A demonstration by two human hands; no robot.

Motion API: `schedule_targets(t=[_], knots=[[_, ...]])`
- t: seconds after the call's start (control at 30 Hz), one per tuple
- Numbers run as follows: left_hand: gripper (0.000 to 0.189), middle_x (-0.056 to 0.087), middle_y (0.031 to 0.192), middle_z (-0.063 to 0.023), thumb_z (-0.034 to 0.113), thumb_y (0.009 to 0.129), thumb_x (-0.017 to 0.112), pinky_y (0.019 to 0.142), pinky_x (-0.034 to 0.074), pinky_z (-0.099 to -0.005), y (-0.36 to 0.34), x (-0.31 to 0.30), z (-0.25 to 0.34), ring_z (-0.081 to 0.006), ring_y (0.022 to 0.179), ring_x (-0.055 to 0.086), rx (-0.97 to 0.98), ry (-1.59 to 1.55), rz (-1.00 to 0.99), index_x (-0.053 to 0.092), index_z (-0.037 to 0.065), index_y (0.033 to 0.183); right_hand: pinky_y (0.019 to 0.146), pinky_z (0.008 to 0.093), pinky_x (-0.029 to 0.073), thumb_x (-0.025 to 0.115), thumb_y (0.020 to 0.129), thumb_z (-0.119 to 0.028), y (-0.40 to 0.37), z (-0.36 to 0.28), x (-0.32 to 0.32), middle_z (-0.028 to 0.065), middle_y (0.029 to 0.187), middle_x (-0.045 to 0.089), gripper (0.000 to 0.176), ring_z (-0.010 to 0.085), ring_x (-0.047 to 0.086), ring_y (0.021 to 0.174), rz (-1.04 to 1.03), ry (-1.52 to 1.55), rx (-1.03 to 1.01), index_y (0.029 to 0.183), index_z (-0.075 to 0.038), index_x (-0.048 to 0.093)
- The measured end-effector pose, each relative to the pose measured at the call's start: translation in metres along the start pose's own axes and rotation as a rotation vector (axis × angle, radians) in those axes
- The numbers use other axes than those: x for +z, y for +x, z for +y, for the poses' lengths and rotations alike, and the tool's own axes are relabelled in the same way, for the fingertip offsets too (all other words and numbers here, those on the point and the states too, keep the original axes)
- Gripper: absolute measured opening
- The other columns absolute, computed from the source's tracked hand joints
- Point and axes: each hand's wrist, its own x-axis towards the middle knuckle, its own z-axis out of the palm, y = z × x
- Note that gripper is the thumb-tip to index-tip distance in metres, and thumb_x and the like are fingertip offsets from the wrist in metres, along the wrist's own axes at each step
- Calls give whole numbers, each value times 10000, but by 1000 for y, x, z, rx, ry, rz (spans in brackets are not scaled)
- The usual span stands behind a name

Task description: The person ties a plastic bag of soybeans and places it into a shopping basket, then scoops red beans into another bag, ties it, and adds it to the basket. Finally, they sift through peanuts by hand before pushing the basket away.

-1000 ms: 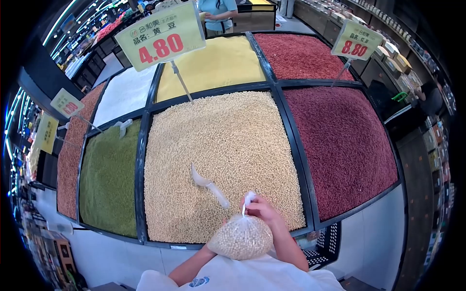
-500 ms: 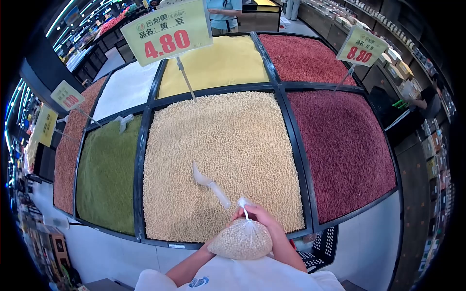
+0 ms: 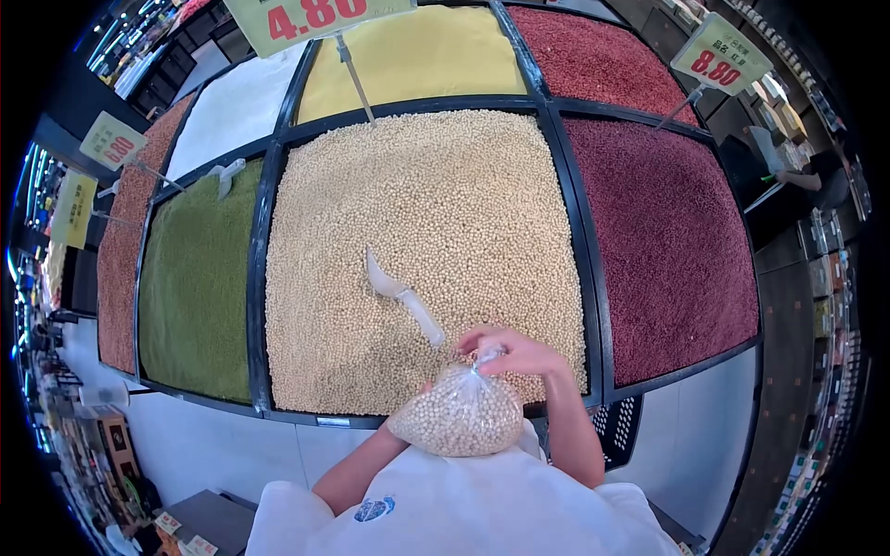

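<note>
A clear plastic bag of soybeans (image 3: 464, 412), its neck gathered at the top, is held in front of my chest at the near edge of the soybean bin (image 3: 426, 204). Around the gathered neck, the fingers of my right hand (image 3: 519, 354) are closed. My left hand (image 3: 426, 385) holds the bag from the left and behind; most of its fingers are hidden by the beans. A translucent plastic scoop (image 3: 403, 295) lies on the loose soybeans just beyond my hands.
Bins of green beans (image 3: 199, 287) and dark red beans (image 3: 663, 250) flank the soybeans. Behind are white, yellow and red goods. Price signs (image 3: 721, 57) stand on thin rods. A black perforated basket (image 3: 619, 431) is below at right. Another person's arm (image 3: 802, 179) shows far right.
My view has tilted down, and the bins sit higher in it. The right hand has turned over the bag's neck, its fingers now reaching left; the white twisted tail no longer stands out.
</note>
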Motion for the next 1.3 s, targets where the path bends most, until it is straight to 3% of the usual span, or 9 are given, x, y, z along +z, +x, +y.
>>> schedule_targets(t=[0.17,0.27,0.43,0.57,0.67,0.8,0.97,1.1,1.3], knots=[[664,513,1354,-140,503,924,530,1101,364,-419,-2,-17,-1,-287,1243,495,-11,-8,-101,418,60,1405,852,332,474,561,928,-323,-21,-4,-1,103,1014,665,331,196,627,960,192,-750,328,1058,-43,679],[679,452,1408,-148,422,891,606,1113,343,-451,-4,-39,3,-296,1280,456,-38,-310,77,377,78,1429,859,308,471,558,932,-290,-8,-11,7,92,996,674,315,176,626,926,116,-263,421,1067,-31,676],[608,425,1433,-144,350,933,560,1123,334,-432,3,23,-5,-281,1293,443,172,256,288,358,70,1434,917,301,451,650,863,-214,2,7,30,102,1077,665,266,156,614,980,198,202,375,1027,-7,679],[567,445,1416,-144,341,958,513,1110,355,-415,7,28,-6,-270,1275,463,113,152,215,365,61,1427,948,317,438,695,821,-165,3,7,31,129,1204,619,227,155,587,1061,343,608,176,995,-20,686],[538,460,1402,-143,335,977,478,1101,371,-403,7,28,-2,-262,1262,478,16,-24,78,370,54,1422,967,321,429,683,832,-148,-8,-10,13,143,1274,578,196,161,563,1116,129,526,107,989,-30,687],[504,479,1385,-143,326,1001,432,1088,392,-385,7,30,1,-251,1244,498,-40,-73,26,377,45,1416,942,326,452,719,821,-237,-21,-29,-3,147,1287,575,363,201,582,1104,16,-153,370,1109,-23,669],[464,485,1376,-148,297,1027,357,1084,396,-368,16,29,-6,-242,1245,498,79,200,399,382,34,1408,861,387,495,626,852,-400,-22,-37,11,188,1060,670,462,336,641,960,69,-953,275,1043,17,681],[462,492,1369,-151,297,1030,347,1080,402,-364,18,2,-1,-240,1235,509,8,-122,30,393,21,1397,831,401,498,643,844,-390,-18,-59,24,163,989,688,416,328,652,902,185,-955,419,911,17,703],[439,505,1350,-150,272,1032,356,1068,416,-350,12,41,-8,-233,1220,520,112,360,394,409,17,1386,872,403,483,649,851,-364,-18,-65,30,165,1126,650,362,348,638,954,236,-1193,406,906,-10,699]])
